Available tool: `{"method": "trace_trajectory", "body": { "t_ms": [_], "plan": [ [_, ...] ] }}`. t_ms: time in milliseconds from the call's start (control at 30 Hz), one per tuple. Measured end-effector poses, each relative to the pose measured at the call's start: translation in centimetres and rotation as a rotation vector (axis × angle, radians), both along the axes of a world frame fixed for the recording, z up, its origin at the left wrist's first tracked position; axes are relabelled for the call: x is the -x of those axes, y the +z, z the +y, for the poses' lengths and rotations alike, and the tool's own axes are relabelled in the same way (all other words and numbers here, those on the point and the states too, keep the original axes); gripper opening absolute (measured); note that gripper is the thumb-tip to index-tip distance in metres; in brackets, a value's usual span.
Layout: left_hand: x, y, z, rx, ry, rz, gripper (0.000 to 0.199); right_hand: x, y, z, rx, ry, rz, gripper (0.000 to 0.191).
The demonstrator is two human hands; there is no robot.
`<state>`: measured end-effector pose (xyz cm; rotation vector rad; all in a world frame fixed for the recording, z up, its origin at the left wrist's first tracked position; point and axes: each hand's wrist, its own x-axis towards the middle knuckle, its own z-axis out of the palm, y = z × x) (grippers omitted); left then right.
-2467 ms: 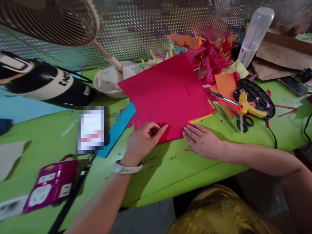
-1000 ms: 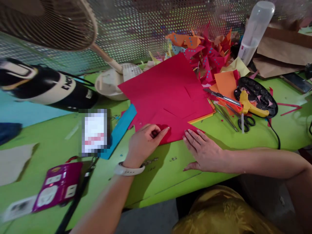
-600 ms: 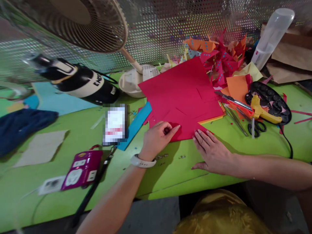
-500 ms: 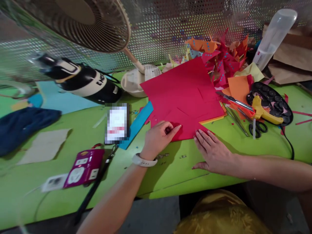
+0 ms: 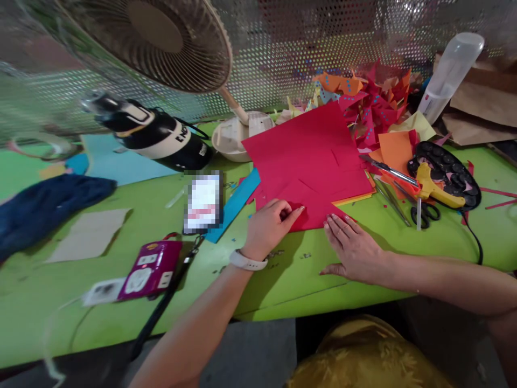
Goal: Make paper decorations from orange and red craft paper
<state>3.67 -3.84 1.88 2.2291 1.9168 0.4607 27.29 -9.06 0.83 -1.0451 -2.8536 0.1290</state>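
Sheets of red paper (image 5: 307,156) lie stacked in front of me, with cut slits and folded-looking edges in the upper ones. My left hand (image 5: 269,223), a white band at its wrist, rests on the near left part of the red paper with curled fingers; its thumb reaches along the surface. What lies under those fingers is hidden. Flat and with fingers stretched, my right hand (image 5: 353,245) presses its fingertips on the near right edge of the same paper, thumb out over the green table (image 5: 299,291). Yellow and orange sheets (image 5: 355,198) peek out below the stack.
Right of the paper lie a utility knife (image 5: 391,171), tweezers (image 5: 391,202), scissors (image 5: 426,213), a yellow glue gun (image 5: 436,188) and a black tray (image 5: 448,172). Left are a phone (image 5: 202,202), a blue strip (image 5: 234,207), a purple power strip (image 5: 151,269), a bottle (image 5: 161,137) and a fan (image 5: 169,37).
The whole view has shifted slightly, so things on the left sit further right. Both hands keep nearly the same places on the red paper.
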Motion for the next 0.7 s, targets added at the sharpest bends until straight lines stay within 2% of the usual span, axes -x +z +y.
{"method": "trace_trajectory", "body": {
  "t_ms": [67,133,233,333,400,533,700],
  "plan": [
    [-0.2,-0.2,-0.2,-0.059,-0.001,0.052,0.038,0.0,0.0,0.2,0.006,-0.006,-0.006,0.096],
    [-0.4,-0.4,-0.3,-0.173,-0.059,0.121,0.036,0.0,-0.1,0.3,0.016,-0.010,-0.010,0.098],
    [-0.5,-0.9,0.1,-0.288,-0.306,0.245,0.045,0.0,0.0,0.6,0.030,-0.015,-0.019,0.100],
    [-0.3,-1.2,1.1,-0.235,-0.566,0.364,0.072,-0.2,0.1,0.9,0.041,-0.013,-0.023,0.100],
    [-0.2,-1.2,1.8,-0.156,-0.675,0.424,0.080,-0.4,0.2,1.0,0.045,-0.010,-0.038,0.101],
    [-0.6,-0.6,2.5,-0.053,-0.769,0.501,0.081,-0.8,0.4,1.3,0.051,0.000,-0.066,0.098],
    [-1.2,0.0,2.3,-0.021,-0.754,0.568,0.074,-1.1,0.6,1.6,0.058,-0.008,-0.062,0.093]
  ]
}}
